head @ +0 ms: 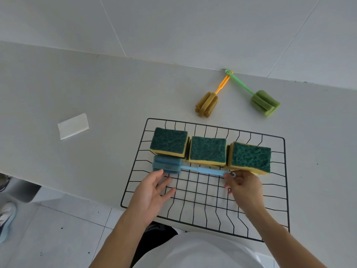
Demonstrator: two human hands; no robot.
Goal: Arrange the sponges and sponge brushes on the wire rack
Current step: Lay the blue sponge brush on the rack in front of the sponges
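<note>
A person's right hand (242, 185) pinches the handle tip of a blue sponge brush (185, 168) lying across the wire rack (286, 182) just below three green-topped sponges (208, 149); the left hand (154, 190), fingers spread, touches its foam head at 9 o'clock. Light and squashy, it is probably best held by the stiff handle. Orange (207, 103) and green (264, 102) brushes wait at 12 and 1 o'clock on the pale counter (96, 89).

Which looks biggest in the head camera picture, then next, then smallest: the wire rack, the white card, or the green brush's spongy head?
1. wire rack, by far the largest.
2. white card and green brush's spongy head: these look about alike. The brush lies farther from the camera, so I will not rank them.
</note>
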